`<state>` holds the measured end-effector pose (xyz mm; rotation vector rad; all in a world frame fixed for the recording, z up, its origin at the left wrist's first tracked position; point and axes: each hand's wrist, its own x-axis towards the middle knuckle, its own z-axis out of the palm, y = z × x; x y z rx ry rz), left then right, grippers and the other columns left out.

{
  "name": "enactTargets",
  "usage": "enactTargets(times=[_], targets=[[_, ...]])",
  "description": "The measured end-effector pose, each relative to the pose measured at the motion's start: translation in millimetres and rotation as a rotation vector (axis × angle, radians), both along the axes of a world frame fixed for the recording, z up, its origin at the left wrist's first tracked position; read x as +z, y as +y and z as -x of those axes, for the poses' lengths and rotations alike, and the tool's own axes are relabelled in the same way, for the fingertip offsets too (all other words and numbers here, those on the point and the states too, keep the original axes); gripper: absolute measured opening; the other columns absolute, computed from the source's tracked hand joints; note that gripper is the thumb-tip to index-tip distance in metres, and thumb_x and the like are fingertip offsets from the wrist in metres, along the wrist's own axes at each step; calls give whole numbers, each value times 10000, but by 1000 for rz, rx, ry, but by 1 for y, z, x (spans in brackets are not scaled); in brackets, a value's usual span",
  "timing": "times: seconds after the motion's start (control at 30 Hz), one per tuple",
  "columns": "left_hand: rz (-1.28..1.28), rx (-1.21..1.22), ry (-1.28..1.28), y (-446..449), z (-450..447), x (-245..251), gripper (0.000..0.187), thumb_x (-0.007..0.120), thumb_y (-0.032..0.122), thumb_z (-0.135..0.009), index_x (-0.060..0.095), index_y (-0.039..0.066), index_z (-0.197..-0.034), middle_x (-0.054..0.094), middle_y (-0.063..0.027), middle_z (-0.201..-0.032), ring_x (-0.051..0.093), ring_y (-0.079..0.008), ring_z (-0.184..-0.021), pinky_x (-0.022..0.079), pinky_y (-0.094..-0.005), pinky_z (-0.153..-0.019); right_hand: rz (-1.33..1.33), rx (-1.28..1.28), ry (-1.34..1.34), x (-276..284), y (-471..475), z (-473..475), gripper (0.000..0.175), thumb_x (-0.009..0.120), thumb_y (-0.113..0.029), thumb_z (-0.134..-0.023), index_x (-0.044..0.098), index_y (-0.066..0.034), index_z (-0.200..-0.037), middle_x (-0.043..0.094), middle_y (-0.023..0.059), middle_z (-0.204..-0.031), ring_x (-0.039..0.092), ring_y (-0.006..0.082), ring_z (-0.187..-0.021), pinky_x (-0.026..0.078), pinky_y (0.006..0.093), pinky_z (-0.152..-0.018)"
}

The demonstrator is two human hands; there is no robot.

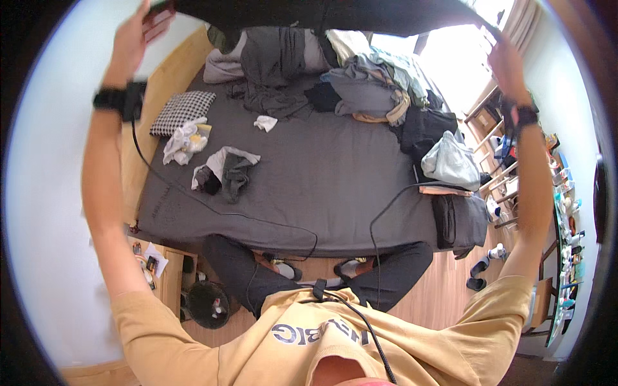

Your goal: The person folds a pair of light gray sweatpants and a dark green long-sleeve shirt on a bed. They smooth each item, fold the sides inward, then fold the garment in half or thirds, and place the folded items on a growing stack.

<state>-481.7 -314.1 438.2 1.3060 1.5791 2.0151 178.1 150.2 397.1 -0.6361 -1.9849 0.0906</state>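
Both my arms are raised and spread wide, with a black cloth garment (309,17) stretched between the hands at the top edge of the view. My left hand (133,41) grips one end of it at the upper left, its fingers curled at the fabric. At the upper right my right hand (507,65) is closed on the other end. Most of the garment lies beyond the frame, so its kind cannot be told. Below it is a bed with a dark grey sheet (318,178). A small white cloth (265,123) and a grey-and-white bundle of clothing (229,171) lie on the sheet.
Piled clothes (369,89) cover the bed's far side. A houndstooth cushion (183,112) and a plastic bag (186,141) are near the wooden headboard (159,82). Folded dark clothes (458,217) and a pale bag (451,161) sit at right. Cables hang from both wrists. A bin (208,304) stands lower left.
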Motion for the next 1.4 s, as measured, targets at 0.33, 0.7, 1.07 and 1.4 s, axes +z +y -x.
enactTargets(times=[0.33,0.7,1.07,1.4], targets=[[909,275,-183,-143,-74,-509,477,688,462,-1069,742,21,-895,769,-80,-793,696,-116,-620,508,-304,-559,1361,66,125,-529,-272,-23,361,641,-347,-1103,737,1,-1113,748,57,-974,745,161,-846,578,318,-691],[1416,226,743,-208,-128,-640,521,664,518,-1040,809,49,-863,778,-175,-950,702,-414,-1016,514,-533,-920,1761,-103,-243,-649,-348,-44,376,578,-394,-1116,698,-38,-1109,767,46,-962,712,141,-738,531,301,-612],[1476,405,996,-189,-149,-606,426,797,439,-943,771,66,-1146,724,-148,-1216,653,-383,-1189,409,-644,-1109,1061,-317,-900,-613,-331,-30,265,716,-265,-998,682,-5,-1031,771,163,-1039,738,401,-908,593,515,-825],[689,-39,901,1,-259,-640,584,727,337,-988,586,56,-1480,525,-256,-1592,488,-442,-1482,378,-559,-1251,432,88,-502,-618,-336,151,673,706,-245,-1004,477,-58,-1608,456,223,-1667,401,432,-1556,327,543,-1285]])
